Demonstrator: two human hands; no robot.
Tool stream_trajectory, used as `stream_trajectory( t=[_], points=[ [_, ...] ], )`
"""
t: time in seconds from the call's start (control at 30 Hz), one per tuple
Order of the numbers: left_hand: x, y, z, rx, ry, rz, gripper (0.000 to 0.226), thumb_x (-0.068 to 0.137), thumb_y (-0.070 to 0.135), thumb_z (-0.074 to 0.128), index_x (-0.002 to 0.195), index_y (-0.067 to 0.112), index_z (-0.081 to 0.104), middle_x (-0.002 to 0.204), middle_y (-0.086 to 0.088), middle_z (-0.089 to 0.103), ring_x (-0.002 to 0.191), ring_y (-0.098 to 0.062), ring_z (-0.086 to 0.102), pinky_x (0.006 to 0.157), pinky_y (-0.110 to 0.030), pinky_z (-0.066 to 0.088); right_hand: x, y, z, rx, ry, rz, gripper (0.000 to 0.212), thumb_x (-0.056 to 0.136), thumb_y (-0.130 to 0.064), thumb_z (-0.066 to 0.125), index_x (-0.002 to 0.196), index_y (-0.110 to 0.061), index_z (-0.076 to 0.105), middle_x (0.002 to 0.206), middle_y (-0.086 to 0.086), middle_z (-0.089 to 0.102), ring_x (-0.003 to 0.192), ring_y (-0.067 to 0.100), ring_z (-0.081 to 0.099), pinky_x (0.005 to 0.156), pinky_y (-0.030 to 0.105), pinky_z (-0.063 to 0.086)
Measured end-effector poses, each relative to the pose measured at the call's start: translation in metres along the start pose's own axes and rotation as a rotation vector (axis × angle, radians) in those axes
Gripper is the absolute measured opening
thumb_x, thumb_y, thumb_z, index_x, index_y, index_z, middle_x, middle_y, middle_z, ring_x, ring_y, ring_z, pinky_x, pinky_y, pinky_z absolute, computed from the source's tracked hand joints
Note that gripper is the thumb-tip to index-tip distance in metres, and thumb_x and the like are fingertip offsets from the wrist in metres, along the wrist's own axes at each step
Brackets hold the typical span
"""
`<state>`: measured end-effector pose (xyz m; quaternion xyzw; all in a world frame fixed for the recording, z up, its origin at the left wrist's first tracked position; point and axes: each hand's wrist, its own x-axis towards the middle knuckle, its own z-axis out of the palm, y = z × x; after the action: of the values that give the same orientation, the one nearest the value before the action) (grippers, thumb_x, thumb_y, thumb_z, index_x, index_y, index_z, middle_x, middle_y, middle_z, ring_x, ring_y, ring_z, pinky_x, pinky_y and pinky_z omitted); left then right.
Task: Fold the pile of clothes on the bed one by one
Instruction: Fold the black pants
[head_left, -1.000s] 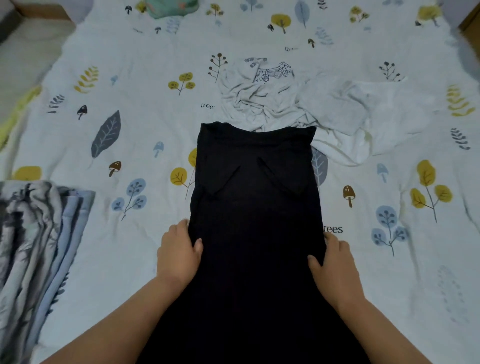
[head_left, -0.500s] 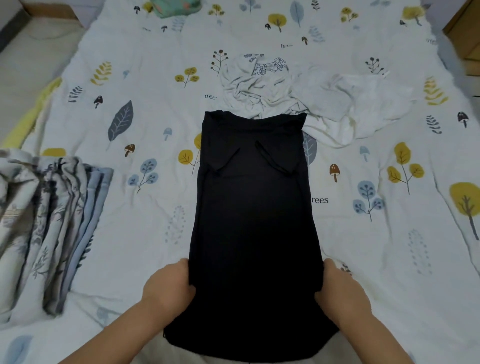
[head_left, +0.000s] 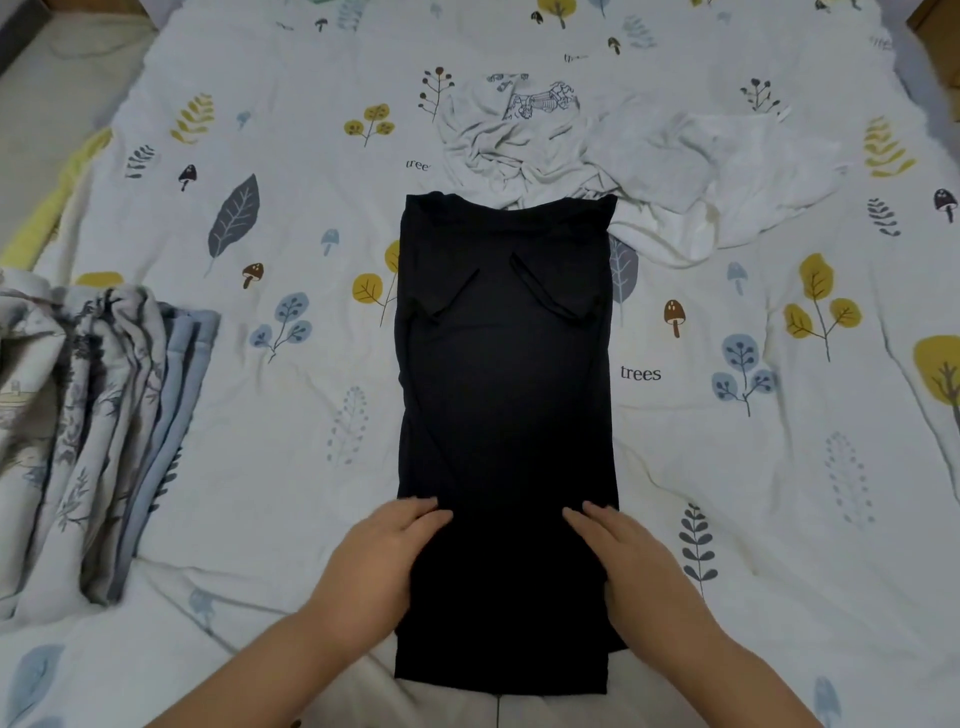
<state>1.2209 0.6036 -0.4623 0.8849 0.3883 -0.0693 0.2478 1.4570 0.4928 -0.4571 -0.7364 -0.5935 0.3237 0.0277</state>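
A black shirt (head_left: 504, 395) lies flat in a long narrow rectangle down the middle of the bed, its sides and sleeves folded inward. My left hand (head_left: 384, 551) rests flat on its lower left edge with fingers straight. On the lower right part of the shirt my right hand (head_left: 631, 558) lies flat too, fingers pointing up the bed. Beyond the shirt's top edge sits a crumpled pile of white clothes (head_left: 587, 150), one with a small dark print.
The bed sheet (head_left: 291, 426) is white with leaves, trees and mushrooms printed on it. A bunched patterned quilt (head_left: 88, 415) with blue edges lies at the left. Bare floor shows at the top left, wooden furniture at the top right corner.
Both hands slid down the shirt's sides to its lower part, then moved inward onto the fabric. The view shifted, so the shirt's bottom hem now shows.
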Motion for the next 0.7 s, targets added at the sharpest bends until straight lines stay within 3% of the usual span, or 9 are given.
stream_trajectory(
  t=[0.03, 0.1, 0.17, 0.23, 0.3, 0.37, 0.47, 0.6, 0.7],
  points=[
    [-0.002, -0.010, 0.004, 0.146, -0.033, 0.071, 0.088, 0.040, -0.012, 0.068, 0.121, 0.020, 0.062, 0.123, -0.003, 0.063, 0.109, -0.022, 0.063, 0.087, -0.027, 0.051, -0.002, 0.009, 0.007, -0.128, -0.017, -0.066, 0.094, 0.054, 0.000, 0.077, 0.139, -0.023, 0.043, 0.145, 0.001, 0.039, 0.130, 0.027, 0.045, 0.098, 0.035, 0.045],
    [-0.005, -0.025, 0.008, 0.382, -0.088, 0.224, 0.099, 0.041, -0.009, 0.042, 0.135, 0.021, 0.048, 0.144, -0.006, 0.043, 0.131, -0.025, 0.042, 0.104, -0.038, 0.036, -0.006, 0.027, 0.021, -0.363, -0.036, -0.157, 0.109, 0.031, 0.007, 0.063, 0.135, -0.023, 0.048, 0.142, 0.008, 0.045, 0.131, 0.032, 0.040, 0.093, 0.046, 0.049],
    [-0.006, -0.036, 0.014, 0.516, -0.135, 0.351, 0.099, 0.049, -0.006, 0.029, 0.144, 0.022, 0.035, 0.156, -0.009, 0.018, 0.140, -0.026, 0.019, 0.108, -0.042, 0.020, -0.008, 0.038, 0.028, -0.472, -0.054, -0.261, 0.107, 0.039, 0.008, 0.042, 0.141, -0.022, 0.042, 0.146, 0.009, 0.038, 0.138, 0.031, 0.023, 0.106, 0.050, 0.031],
    [-0.004, -0.038, 0.020, 0.598, -0.144, 0.426, 0.095, 0.057, -0.004, 0.027, 0.147, 0.024, 0.026, 0.157, -0.010, 0.001, 0.141, -0.027, 0.011, 0.110, -0.044, 0.011, -0.007, 0.045, 0.031, -0.558, -0.088, -0.342, 0.107, 0.041, 0.004, 0.041, 0.145, -0.022, 0.032, 0.150, 0.008, 0.031, 0.140, 0.029, 0.015, 0.107, 0.049, 0.015],
    [0.002, -0.032, 0.026, 0.574, -0.133, 0.462, 0.101, 0.054, -0.002, 0.047, 0.147, 0.028, 0.024, 0.156, -0.016, 0.011, 0.140, -0.035, 0.020, 0.112, -0.047, 0.017, -0.007, 0.049, 0.033, -0.602, -0.194, -0.367, 0.109, 0.040, -0.005, 0.045, 0.146, -0.023, 0.029, 0.152, 0.009, 0.029, 0.141, 0.030, 0.013, 0.107, 0.051, 0.013],
    [0.008, -0.022, 0.029, 0.530, -0.196, 0.469, 0.109, 0.043, 0.008, 0.072, 0.142, 0.034, 0.034, 0.143, -0.021, 0.040, 0.131, -0.040, 0.040, 0.107, -0.050, 0.036, -0.004, 0.048, 0.033, -0.593, -0.231, -0.418, 0.104, 0.043, -0.009, 0.046, 0.145, -0.026, 0.034, 0.152, 0.010, 0.030, 0.141, 0.031, 0.015, 0.106, 0.053, 0.014],
    [0.011, -0.013, 0.028, 0.522, -0.295, 0.460, 0.097, 0.036, 0.027, 0.084, 0.126, 0.041, 0.052, 0.131, -0.021, 0.054, 0.122, -0.041, 0.047, 0.097, -0.051, 0.039, 0.005, 0.042, 0.028, -0.542, -0.185, -0.472, 0.077, 0.055, -0.010, 0.052, 0.129, -0.030, 0.055, 0.139, 0.008, 0.049, 0.134, 0.030, 0.031, 0.105, 0.053, 0.018],
    [0.015, -0.016, 0.022, 0.454, -0.274, 0.459, 0.055, 0.055, 0.031, 0.055, 0.108, 0.044, 0.065, 0.134, -0.008, 0.055, 0.139, -0.028, 0.030, 0.110, -0.056, 0.024, 0.014, 0.031, 0.029, -0.411, -0.065, -0.518, 0.030, 0.070, -0.026, 0.047, 0.079, -0.035, 0.074, 0.109, 0.001, 0.069, 0.116, 0.022, 0.045, 0.110, 0.041, 0.019],
    [0.028, -0.018, 0.010, 0.055, -0.340, 0.361, 0.064, 0.056, 0.029, 0.028, 0.103, 0.035, 0.071, 0.132, 0.021, 0.052, 0.136, 0.004, 0.023, 0.113, -0.024, 0.015, 0.025, 0.020, 0.014, -0.286, -0.090, -0.452, 0.023, 0.052, -0.047, 0.051, 0.064, -0.040, 0.070, 0.095, -0.019, 0.069, 0.108, 0.007, 0.055, 0.098, 0.027, 0.042]
  ],
)
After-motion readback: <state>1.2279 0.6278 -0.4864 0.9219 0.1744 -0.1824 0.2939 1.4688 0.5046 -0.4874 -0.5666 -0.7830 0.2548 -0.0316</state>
